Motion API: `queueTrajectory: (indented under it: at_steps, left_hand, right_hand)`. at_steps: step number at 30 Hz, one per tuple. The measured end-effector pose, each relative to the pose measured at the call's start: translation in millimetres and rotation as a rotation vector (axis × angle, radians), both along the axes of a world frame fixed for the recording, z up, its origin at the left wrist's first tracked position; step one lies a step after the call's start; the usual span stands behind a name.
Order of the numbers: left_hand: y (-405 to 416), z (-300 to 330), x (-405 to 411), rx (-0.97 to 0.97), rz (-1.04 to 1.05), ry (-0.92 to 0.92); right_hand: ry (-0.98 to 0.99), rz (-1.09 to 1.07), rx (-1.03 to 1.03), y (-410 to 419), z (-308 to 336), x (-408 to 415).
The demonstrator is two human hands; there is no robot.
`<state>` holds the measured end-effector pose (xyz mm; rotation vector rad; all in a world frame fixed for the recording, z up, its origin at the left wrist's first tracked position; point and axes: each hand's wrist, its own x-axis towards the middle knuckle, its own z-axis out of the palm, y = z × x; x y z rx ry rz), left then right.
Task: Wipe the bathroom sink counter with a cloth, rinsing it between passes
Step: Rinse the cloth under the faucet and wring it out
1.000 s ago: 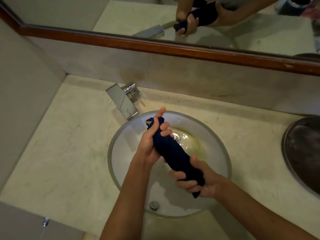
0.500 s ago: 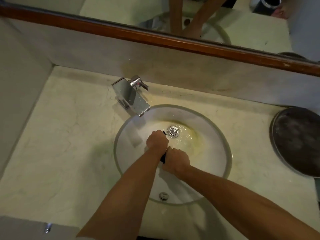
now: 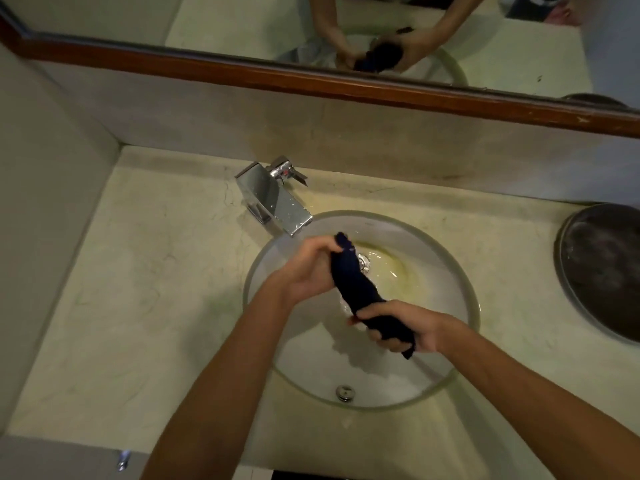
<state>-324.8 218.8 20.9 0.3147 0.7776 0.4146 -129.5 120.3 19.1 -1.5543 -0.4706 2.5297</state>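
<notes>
Over the basin (image 3: 446, 278), above its drain (image 3: 363, 263), the dark blue cloth (image 3: 356, 285) is held rolled into a tight rope between 2 hands, and the placing makes sense: anything squeezed out of it falls into the bowl and not onto the worktop (image 3: 145, 306) around the basin. The rope runs on a slant from the far left side of the basin, close to the spout of the tap (image 3: 273, 206), down toward the near right side. The left hand (image 3: 308, 271) grips the far end, fingers curled fully round it with a short tip of cloth poking out past the thumb side; the right hand (image 3: 405, 327) grips the near end the same way, fingers wrapped tight and a dark tail sticking out below the palm. Neither grip shows any slack, and the 2 hands sit apart along the roll with the bare middle stretched between them, which reads as wringing after a rinse rather than wiping. No stream can be made out at the tap, though the picture is too dim to be sure. A yellowish stain rings the drain. Well to the right of the basin a round dark tray (image 3: 602, 268) lies on the worktop, and behind the tap the mirror (image 3: 214, 22) repeats the hands and cloth.
</notes>
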Motion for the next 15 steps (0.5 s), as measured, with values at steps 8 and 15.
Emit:
queueTrajectory:
  at_steps: [8,15]
  left_hand:
    - [-24,29,-3,0.27,0.187,-0.108]
    - [-30,42,19,0.195,0.315,-0.14]
  right_hand:
    - [1.074,-0.224,-0.024,-12,13,-1]
    - [0.778,-0.215,0.118,-16,35,-11]
